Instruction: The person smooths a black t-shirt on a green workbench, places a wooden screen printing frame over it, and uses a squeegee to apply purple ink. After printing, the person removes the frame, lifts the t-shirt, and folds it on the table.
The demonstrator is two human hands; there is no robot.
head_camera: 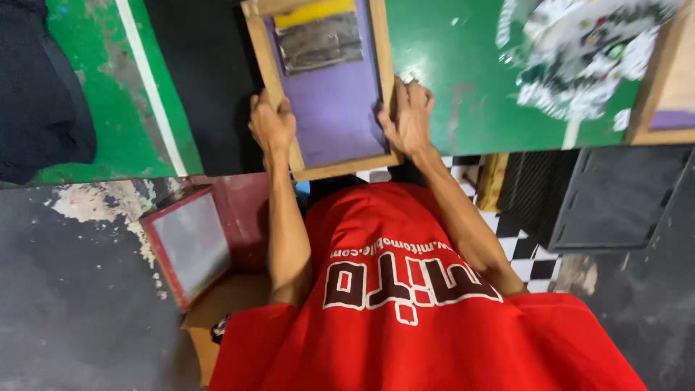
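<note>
Both hands grip the screen frame (opposite sides).

One view only: head camera, worn by the person, looking steeply down over the chest toward the green table ahead. No second view, so no shared part of the scene.
Facing: forward and downward; table edge crosses the frame at mid-height, floor below it.
Nearness: close. Red shirt fills the lower centre, nearest the lens. Both forearms run upward from it to the wooden screen frame at upper centre, left hand and right hand on its side rails.
Edges: black cloth at upper left, printed sheet at upper right, blurred. Chequered floor at right centre.
</note>
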